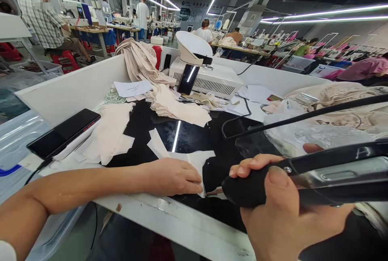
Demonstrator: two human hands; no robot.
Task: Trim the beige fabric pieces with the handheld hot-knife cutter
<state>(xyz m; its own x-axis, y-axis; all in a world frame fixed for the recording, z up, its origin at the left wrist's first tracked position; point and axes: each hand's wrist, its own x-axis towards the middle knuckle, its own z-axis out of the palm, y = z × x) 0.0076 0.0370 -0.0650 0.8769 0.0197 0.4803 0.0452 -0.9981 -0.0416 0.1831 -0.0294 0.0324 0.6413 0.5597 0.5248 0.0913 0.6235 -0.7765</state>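
Observation:
My left hand (176, 177) lies across a small white fabric piece (201, 160) on the glossy black work surface (169, 139); its fingers are stretched out, pressing down near the table's front edge. My right hand (291, 216) is wrapped around a black corded hand tool (254, 186) with a metal strip along its body. A thin tip (216, 192) sticks out from under the tool, close to the fabric's right edge and my left fingertips. Its exact shape is hard to make out. Beyond my left hand rests a stack of cream fabric pieces (178, 107).
More pale pieces (110, 131) and a black phone (63, 133) lie at left. A second phone (188, 79) leans against a white vented box (209, 77). A black cable (303, 115) crosses on the right, above plastic-wrapped fabric (321, 131). White side walls (69, 85) border the table.

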